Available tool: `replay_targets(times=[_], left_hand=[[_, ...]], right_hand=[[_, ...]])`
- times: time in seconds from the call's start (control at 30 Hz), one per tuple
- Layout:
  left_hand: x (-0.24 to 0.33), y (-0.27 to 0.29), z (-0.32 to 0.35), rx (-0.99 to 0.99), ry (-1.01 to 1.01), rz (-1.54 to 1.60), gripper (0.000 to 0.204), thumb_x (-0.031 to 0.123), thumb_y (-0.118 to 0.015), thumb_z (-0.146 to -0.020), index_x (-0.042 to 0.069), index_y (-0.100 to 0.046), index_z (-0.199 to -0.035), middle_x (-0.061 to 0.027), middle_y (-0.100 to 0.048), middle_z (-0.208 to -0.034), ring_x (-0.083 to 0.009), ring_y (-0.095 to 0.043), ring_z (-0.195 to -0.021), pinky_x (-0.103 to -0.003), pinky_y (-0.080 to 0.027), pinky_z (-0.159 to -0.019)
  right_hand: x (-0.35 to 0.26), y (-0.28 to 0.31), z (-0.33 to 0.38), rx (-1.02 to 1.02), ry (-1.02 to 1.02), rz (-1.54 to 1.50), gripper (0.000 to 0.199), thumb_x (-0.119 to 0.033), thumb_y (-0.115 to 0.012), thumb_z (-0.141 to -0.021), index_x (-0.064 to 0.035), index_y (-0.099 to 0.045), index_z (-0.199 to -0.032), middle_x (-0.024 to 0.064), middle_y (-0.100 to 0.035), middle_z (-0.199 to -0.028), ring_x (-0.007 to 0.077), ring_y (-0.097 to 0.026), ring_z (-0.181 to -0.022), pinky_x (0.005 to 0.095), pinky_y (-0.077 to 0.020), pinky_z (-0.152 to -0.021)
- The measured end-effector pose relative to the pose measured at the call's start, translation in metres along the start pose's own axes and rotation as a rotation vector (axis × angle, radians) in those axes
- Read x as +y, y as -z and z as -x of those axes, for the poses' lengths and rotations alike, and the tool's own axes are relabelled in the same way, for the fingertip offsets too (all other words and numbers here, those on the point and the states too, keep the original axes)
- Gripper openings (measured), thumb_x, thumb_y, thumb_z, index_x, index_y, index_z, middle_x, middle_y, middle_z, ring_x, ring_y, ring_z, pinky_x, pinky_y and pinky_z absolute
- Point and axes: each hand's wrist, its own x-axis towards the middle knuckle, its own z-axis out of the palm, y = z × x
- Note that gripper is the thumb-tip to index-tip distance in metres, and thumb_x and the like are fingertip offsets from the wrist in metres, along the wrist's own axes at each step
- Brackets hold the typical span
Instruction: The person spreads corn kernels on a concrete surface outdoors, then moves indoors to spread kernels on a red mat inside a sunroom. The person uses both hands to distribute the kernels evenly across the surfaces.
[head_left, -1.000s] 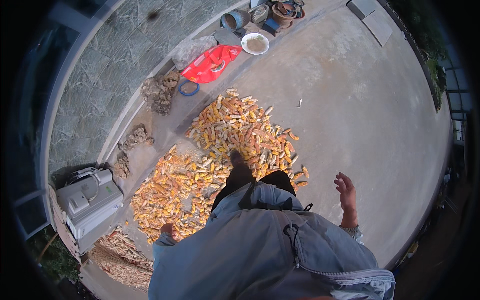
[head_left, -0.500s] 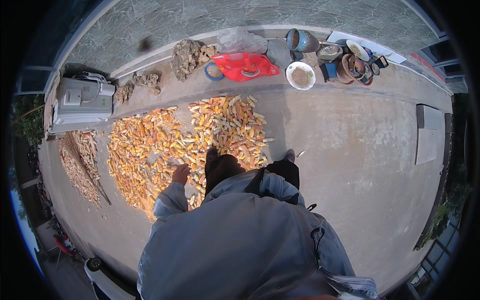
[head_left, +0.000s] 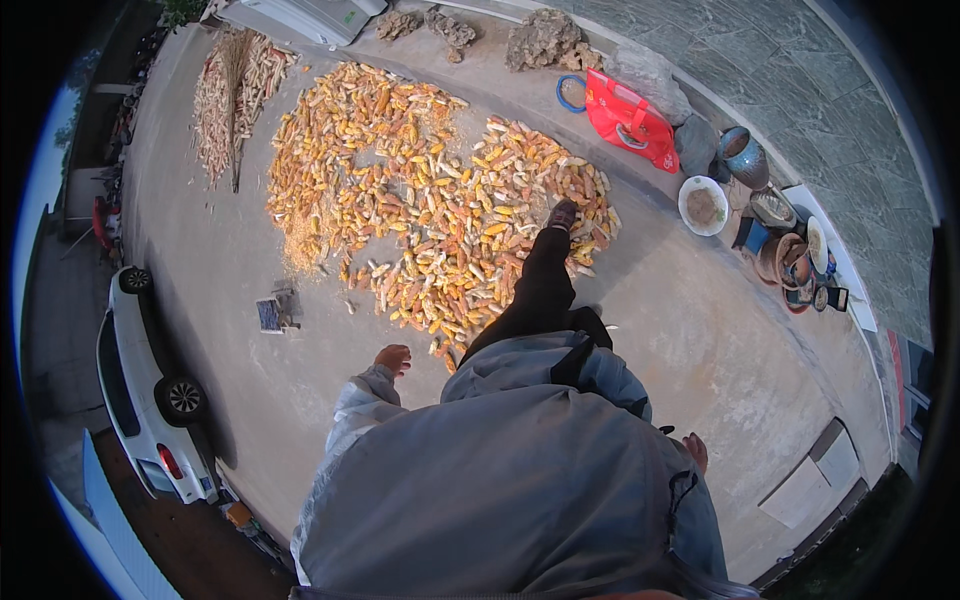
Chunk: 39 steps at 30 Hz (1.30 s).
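Note:
My left hand [head_left: 394, 359] hangs beside my body with its fingers loosely bent and apart, holding nothing. Nearest to it is the lower edge of a wide heap of yellow and orange corn cobs [head_left: 450, 235], with loose kernels [head_left: 303, 245] along its left side. Only part of my right hand [head_left: 696, 450] shows past the jacket's right side; its fingers are mostly hidden. One of my shoes [head_left: 562, 214] is among the cobs, leg stretched forward.
Left of the heap stands a small low stool-like object [head_left: 271, 315]. A twig broom [head_left: 236, 110] lies on paler cobs [head_left: 212, 115] at the far left. A white car [head_left: 150, 400] is parked left. A red bag [head_left: 630, 120], white basin [head_left: 703, 206] and pots [head_left: 785, 262] line the wall.
The view has turned leftward, bringing the car and stool-like object into sight. One leg has stepped forward onto the cobs. My right hand now shows in part; my left hand remains empty.

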Motion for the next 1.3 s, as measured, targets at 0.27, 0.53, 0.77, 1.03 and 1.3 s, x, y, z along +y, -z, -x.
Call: replay_targets(times=[0.27, 0.53, 0.77, 1.03, 1.3], left_hand=[[-0.051, -0.045, 0.035, -0.097, 0.135, -0.147, 0.017, 0.024, -0.048, -0.086, 0.012, -0.058, -0.092, -0.0004, -0.058, -0.083, -0.0167, -0.064, -0.077, -0.036, -0.05, -0.056], [0.05, -0.025, -0.015, -0.014, -0.211, -0.084, 0.033, 0.028, -0.054, -0.085, 0.007, -0.058, -0.111, -0.0043, -0.063, -0.091, -0.0154, -0.063, -0.074, -0.029, -0.048, -0.05], [0.118, -0.025, 0.025, -0.04, -0.297, -0.117, 0.034, 0.025, -0.053, -0.088, 0.013, -0.054, -0.12, 0.0017, -0.066, -0.095, -0.0128, -0.062, -0.076, -0.029, -0.046, -0.062], [0.065, -0.052, -0.007, -0.132, -0.28, -0.253, 0.022, 0.025, -0.053, -0.085, 0.007, -0.062, -0.095, -0.0052, -0.062, -0.087, -0.0156, -0.064, -0.073, -0.031, -0.051, -0.052], [0.105, -0.067, -0.021, -0.16, -1.042, -1.248, 0.012, 0.013, -0.052, -0.084, 0.005, -0.06, -0.084, -0.0072, -0.06, -0.077, -0.0197, -0.065, -0.067, -0.034, -0.053, -0.05]], right_hand=[[-0.081, -0.006, 0.017, -0.012, 0.069, 0.033, 0.048, -0.029, -0.058, -0.09, -0.0002, -0.047, -0.127, 0.011, -0.057, -0.111, 0.0188, -0.056, -0.099, 0.03, -0.0468, -0.085], [0.039, 0.028, -0.005, -0.072, -0.106, 0.007, 0.043, -0.034, -0.053, -0.09, -0.011, -0.048, -0.127, 0.0023, -0.06, -0.109, 0.0188, -0.058, -0.094, 0.0351, -0.0433, -0.069], [0.101, -0.008, -0.007, -0.068, -0.155, -0.04, 0.044, -0.034, -0.053, -0.09, -0.0096, -0.048, -0.126, 0.0061, -0.058, -0.112, 0.0237, -0.059, -0.096, 0.0382, -0.0445, -0.07], [0.12, 0.015, -0.031, -0.028, -0.135, -0.242, 0.042, -0.035, -0.052, -0.091, -0.0126, -0.048, -0.126, 0.0016, -0.059, -0.105, 0.0188, -0.057, -0.089, 0.0367, -0.0432, -0.067], [0.192, 0.005, -0.04, 0.076, -0.134, -0.447, 0.036, -0.031, -0.049, -0.09, -0.0057, -0.053, -0.116, 0.0055, -0.059, -0.099, 0.017, -0.056, -0.081, 0.0341, -0.045, -0.063]])
